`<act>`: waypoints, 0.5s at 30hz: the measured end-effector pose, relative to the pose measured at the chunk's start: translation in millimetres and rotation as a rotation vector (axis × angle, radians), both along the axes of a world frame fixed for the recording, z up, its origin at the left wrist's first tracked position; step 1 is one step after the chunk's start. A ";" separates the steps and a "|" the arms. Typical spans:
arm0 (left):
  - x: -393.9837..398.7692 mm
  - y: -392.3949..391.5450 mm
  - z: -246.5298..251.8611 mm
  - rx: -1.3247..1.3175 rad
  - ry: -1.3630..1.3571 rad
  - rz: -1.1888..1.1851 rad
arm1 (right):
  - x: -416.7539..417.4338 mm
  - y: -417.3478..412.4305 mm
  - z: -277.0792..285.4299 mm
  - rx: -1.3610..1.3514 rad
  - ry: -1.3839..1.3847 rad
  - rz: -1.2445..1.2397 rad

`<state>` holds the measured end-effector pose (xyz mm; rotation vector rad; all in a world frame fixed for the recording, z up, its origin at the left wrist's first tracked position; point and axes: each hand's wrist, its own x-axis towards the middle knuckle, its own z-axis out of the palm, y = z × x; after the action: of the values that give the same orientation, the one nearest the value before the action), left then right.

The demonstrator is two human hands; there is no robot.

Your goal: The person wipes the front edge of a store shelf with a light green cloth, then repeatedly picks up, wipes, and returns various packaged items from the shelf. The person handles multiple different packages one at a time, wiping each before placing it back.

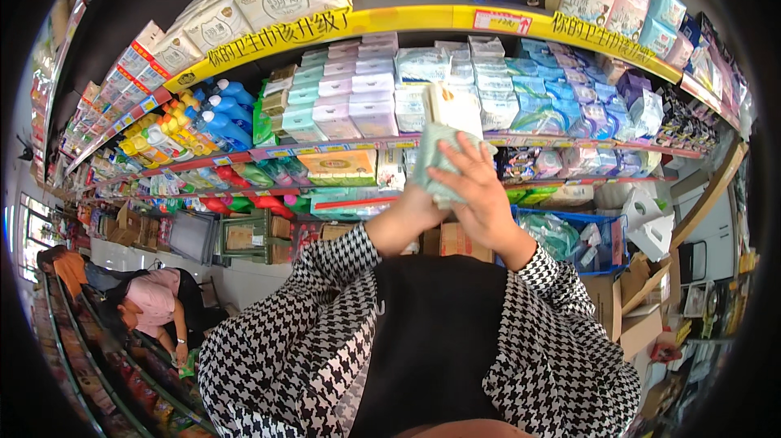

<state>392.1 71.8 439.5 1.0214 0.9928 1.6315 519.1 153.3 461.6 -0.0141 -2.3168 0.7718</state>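
In front of the shelves, both hands are together around a white soft pack (457, 110) with a beige side. A pale green cloth (434, 144) is wrapped against the pack's lower part. My right hand (473, 179) presses the cloth to it, fingers spread across the fabric. Behind and below is my left hand (423, 201), blurred, gripping the pack's lower end; its fingers are mostly hidden by the cloth. Just behind the pack, the middle shelf holds rows of white sanitary pad packs (421, 66) and lilac packs (372, 114).
Above runs a shelf edge with a yellow printed strip (403, 16). Blue detergent bottles (229, 110) stand to the left. A blue crate (613, 243) and open cardboard box (640, 291) sit low right. At lower left, a person in pink (155, 297) bends over another shelf.
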 end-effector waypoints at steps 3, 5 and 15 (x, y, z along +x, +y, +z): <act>-7.5 11.0 7.9 -0.029 -0.149 -0.003 | 6.9 -9.8 -1.1 0.142 -0.061 0.072; -8.0 9.8 6.7 -0.058 -0.249 -0.027 | 9.9 -6.5 1.5 0.204 -0.058 0.073; 12.1 4.0 -5.3 -0.227 -0.715 -0.355 | 6.6 72.8 28.5 -0.073 0.157 -0.257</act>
<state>404.2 75.8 434.2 0.3705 0.4604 1.3827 525.7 226.2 490.1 -0.2683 -2.0864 0.6991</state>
